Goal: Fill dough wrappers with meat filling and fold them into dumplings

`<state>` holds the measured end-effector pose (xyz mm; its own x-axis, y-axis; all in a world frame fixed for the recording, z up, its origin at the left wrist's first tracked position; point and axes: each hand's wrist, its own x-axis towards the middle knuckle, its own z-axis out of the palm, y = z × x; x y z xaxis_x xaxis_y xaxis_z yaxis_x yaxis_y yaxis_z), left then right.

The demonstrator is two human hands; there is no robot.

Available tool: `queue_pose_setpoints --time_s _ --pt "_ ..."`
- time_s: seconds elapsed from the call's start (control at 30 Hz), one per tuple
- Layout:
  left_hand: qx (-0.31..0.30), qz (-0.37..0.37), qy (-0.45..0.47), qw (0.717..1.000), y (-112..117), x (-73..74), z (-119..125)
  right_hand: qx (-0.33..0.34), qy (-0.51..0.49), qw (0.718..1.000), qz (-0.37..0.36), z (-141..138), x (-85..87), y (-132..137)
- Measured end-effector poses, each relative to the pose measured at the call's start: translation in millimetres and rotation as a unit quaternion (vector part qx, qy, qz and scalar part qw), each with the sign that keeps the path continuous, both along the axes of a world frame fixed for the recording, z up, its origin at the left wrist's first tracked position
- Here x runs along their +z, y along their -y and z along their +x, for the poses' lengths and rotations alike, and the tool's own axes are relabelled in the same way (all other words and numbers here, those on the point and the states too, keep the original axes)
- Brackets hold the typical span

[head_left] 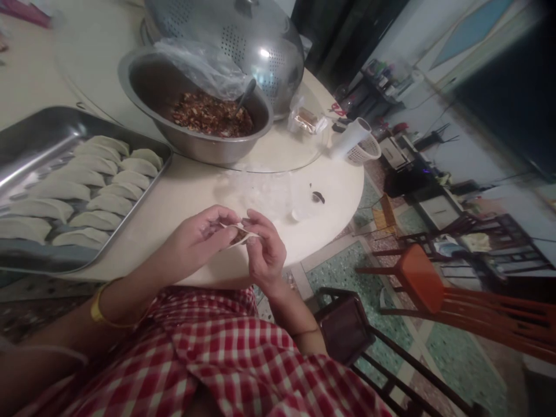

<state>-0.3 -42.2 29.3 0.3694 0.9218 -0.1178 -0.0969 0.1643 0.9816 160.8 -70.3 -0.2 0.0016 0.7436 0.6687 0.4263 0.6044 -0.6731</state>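
A dumpling wrapper [241, 240] is held between the left hand [191, 240] and the right hand [267, 252], just above the near edge of the tabletop [174, 202]. The hands are brought close together, with the wrapper pinched from both sides by thumbs and fingers; whether the fingertips touch each other cannot be told. Dark filling [240, 233] is seen in the gap of the wrapper, so the step in hand is judged to be folding and sealing. For the next move, the two edges seem to need meeting and pressing along their length, without filling being squeezed out. Shaped dumplings [98, 220] are laid in rows in the metal tray [134, 215]; loose mixture [204, 113] is held in the metal bowl [208, 150].
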Motion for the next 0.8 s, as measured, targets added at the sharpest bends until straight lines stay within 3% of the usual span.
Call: queue_pose_setpoints --time_s 0.27,0.4,0.67,0.8 --pt "-0.002 0.01 -0.04 0.999 -5 0.9 -2 -0.004 0.031 0.999 -0.014 -5 0.5 3" --pt "-0.007 0.031 -0.07 0.997 -5 -3.1 -4 0.029 -0.011 0.999 -0.028 -4 -1.5 3" --pt "-0.015 0.153 -0.187 0.97 -4 0.0 -8 0.048 -0.062 0.994 -0.078 -4 -1.9 4" --pt "-0.025 0.152 -0.186 0.971 -6 3.5 -12 0.037 -0.06 0.995 -0.074 -3 -2.1 3"
